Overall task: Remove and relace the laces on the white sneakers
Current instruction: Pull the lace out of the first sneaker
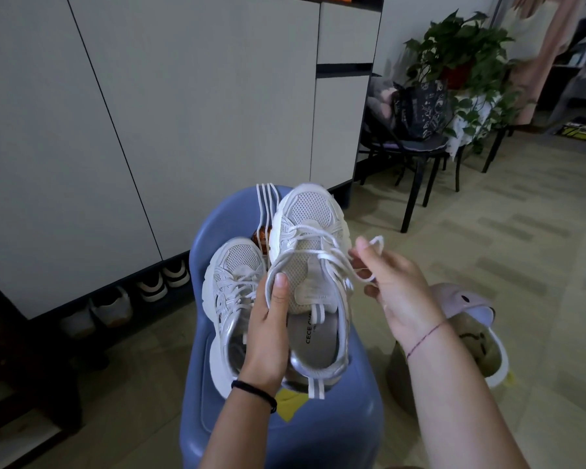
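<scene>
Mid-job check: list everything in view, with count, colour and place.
held sneaker: 1, white, raised above the stool
second sneaker: 1, white, lying on the stool, left of the held one
lace: 1, white, threaded in the held sneaker, loop pulled rightward
stool: 1, blue, under both sneakers
cabinet: 1, pale grey, behind the stool
shoes: at least four, pale, under the cabinet
chair: 1, black, right of the cabinet
bag: 1, dark, on the chair
plant: 1, green, beside the chair
bin: 1, pink lid, floor at right
left hand: grips the held sneaker, thumb on its tongue
right hand: pinches the lace loop
</scene>
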{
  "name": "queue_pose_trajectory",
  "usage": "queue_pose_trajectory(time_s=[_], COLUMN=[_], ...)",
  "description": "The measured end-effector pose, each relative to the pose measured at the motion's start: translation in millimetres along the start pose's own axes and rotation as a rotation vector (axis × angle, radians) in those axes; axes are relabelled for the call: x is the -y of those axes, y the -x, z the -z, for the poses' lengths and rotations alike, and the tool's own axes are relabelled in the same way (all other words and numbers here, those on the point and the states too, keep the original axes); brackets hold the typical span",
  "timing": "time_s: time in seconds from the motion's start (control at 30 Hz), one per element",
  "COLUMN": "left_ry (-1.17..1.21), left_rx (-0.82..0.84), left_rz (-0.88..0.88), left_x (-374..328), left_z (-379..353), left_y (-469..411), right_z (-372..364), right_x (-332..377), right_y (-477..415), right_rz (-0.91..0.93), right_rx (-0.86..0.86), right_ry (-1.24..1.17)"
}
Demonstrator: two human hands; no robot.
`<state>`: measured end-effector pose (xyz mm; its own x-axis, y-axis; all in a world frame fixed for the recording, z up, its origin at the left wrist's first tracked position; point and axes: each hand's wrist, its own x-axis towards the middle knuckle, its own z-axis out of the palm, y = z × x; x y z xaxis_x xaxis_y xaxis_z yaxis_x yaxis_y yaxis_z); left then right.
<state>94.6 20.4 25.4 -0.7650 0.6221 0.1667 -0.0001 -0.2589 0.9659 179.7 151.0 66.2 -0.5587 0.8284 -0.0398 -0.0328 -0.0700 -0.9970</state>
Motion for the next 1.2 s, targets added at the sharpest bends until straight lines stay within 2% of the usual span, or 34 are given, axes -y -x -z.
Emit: queue_pose_trajectory(time_s=[0.33,0.4,0.53,0.6,0.67,0.83,1.0,1.2], left_ry=[-0.072,-0.058,0.002,-0.006,-0.029,-0.075,-0.103,-0.121], left_rx=[0.052,0.037,-0.015,-0.013,0.004,0.046,0.048,0.043], left_rz=[-0.008,-0.016,-0.021,-0.031,-0.031,-0.011,-0.01,-0.026], left_x=[5.3,1.9,-1.8,-1.9,-1.7,5.6,8.4,9.2], left_z=[2.6,2.2,2.9,3.1,2.1,2.2,2.9,2.9], left_y=[-0.3,0.8,0.5,0.1,0.5,-0.4,-1.7,-2.2], right_z=[-11.3,-8.8,9.5,13.5,8.4,-9.0,-15.9,-20.0], right_x=[-2.9,-2.4,6.4,6.5,4.6,-1.3,-2.6,-9.1], right_y=[-1.3,-4.4,-11.8,-11.8,-9.0,-1.4,1.6,-3.1], right_rz=[0.22,0.264,0.278,0.256,0.207,0.099,0.205,0.215], right_rx=[-0.01,-0.093,-0.377,-0.421,-0.363,-0.079,-0.095,-0.251], right_ry=[0.293,0.164,-0.226,-0.323,-0.301,-0.075,0.01,0.143])
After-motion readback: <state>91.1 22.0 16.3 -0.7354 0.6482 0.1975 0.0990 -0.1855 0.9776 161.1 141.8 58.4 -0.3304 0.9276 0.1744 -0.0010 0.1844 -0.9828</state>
